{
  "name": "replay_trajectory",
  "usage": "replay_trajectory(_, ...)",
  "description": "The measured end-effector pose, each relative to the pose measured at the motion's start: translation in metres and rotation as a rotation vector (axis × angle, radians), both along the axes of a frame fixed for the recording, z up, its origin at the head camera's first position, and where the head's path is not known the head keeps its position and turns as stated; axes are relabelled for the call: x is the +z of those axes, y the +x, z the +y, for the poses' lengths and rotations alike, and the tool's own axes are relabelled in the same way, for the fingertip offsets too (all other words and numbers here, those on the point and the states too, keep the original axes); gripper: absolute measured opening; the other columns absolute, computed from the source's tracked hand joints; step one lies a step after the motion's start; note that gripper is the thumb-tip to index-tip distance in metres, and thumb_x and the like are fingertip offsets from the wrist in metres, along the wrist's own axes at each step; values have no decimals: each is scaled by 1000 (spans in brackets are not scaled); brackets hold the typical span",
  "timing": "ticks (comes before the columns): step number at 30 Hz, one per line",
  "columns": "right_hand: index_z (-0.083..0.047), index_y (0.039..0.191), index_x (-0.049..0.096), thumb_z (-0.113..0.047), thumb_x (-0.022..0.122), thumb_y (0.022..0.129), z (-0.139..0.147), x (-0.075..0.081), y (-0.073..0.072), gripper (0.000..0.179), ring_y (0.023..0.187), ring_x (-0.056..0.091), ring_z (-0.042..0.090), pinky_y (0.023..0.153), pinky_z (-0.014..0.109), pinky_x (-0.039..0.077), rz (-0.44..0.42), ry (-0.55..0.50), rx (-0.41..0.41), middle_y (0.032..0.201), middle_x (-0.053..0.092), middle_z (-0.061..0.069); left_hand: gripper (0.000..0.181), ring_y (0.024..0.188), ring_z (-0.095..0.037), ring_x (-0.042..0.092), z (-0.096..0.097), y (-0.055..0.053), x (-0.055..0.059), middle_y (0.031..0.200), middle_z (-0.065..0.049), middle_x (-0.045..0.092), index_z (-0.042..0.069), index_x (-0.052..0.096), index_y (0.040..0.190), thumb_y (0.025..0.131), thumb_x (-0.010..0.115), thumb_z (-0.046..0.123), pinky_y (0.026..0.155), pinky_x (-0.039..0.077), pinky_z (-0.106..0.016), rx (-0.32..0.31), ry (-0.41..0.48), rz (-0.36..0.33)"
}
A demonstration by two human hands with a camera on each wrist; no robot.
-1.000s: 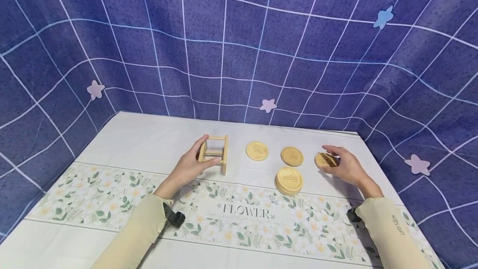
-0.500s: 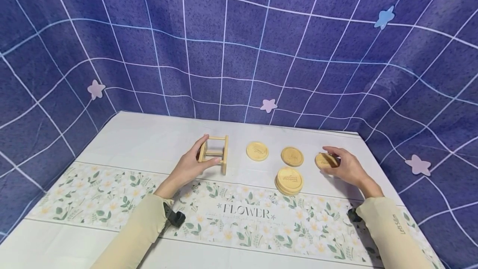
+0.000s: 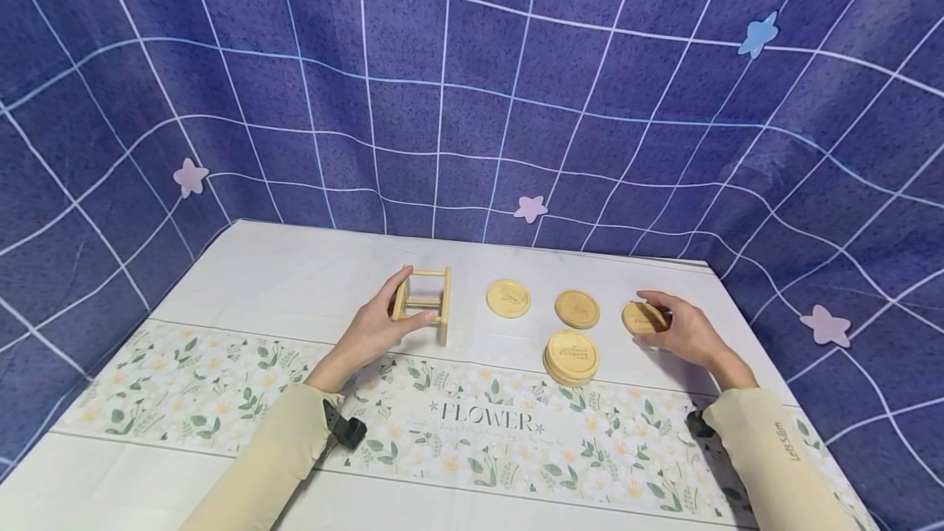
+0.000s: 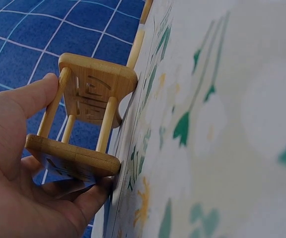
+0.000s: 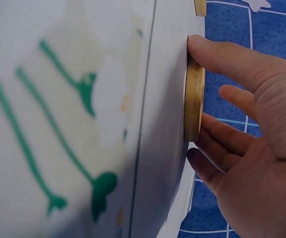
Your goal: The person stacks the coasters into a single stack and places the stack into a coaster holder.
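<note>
My left hand (image 3: 372,324) grips a small wooden coaster rack (image 3: 444,306) standing on the table. In the left wrist view, the thumb lies on a dowel of the rack (image 4: 106,124) and the other fingers curl round its slotted side panel. On the far right my right hand (image 3: 682,328) holds a round wooden coaster (image 3: 640,318) by its edges. The right wrist view has that coaster (image 5: 194,99) flat on the table, thumb on one edge and fingers at the opposite one. Engraved marks show on its top, partly covered by the hand.
Between the hands lie two single coasters, a left one (image 3: 508,298) and a middle one (image 3: 577,309). A short stack of coasters (image 3: 571,356) sits in front of them. The white table (image 3: 310,265) bears a floral strip (image 3: 472,441); a blue gridded curtain (image 3: 472,105) hangs behind.
</note>
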State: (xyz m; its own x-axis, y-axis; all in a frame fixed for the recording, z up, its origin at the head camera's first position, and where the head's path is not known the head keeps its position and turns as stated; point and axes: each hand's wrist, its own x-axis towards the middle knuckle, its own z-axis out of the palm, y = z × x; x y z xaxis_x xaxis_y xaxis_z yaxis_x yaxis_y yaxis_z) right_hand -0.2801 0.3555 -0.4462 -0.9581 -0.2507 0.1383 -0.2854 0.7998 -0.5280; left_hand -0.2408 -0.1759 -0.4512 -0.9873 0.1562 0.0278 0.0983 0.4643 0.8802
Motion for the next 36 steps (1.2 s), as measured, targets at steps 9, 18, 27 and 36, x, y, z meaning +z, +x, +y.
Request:
replay_trajectory(9,6,155,58,-12,99,82,1,-1,0,85,122,66,45,106,60,51,-13,2,-12,141,68,31,99,155,-45,48,1,0,1,170,-27,46,26,17,181,105,79,40,127,39,-62,-11,22,1)
replay_trajectory(18,4,153,61,-13,100,82,0,-1,1,83,117,67,41,102,56,52,-16,15,-16,136,71,28,98,156,-45,47,1,0,0,170,-27,45,27,16,180,106,78,41,125,42,-62,-14,18,-8)
replay_trajectory(27,3,151,63,-15,100,82,-1,1,2,81,116,68,41,101,57,53,-10,30,-4,134,72,26,99,155,-44,48,0,1,1,170,-27,46,28,17,180,105,79,44,123,45,-60,-16,35,-16)
replay_trajectory(36,2,151,63,-17,101,80,-1,1,2,83,114,68,40,99,55,53,1,34,1,133,73,25,99,154,-44,49,-1,-1,-1,169,-27,47,28,17,180,105,79,45,123,45,-60,-17,30,-9)
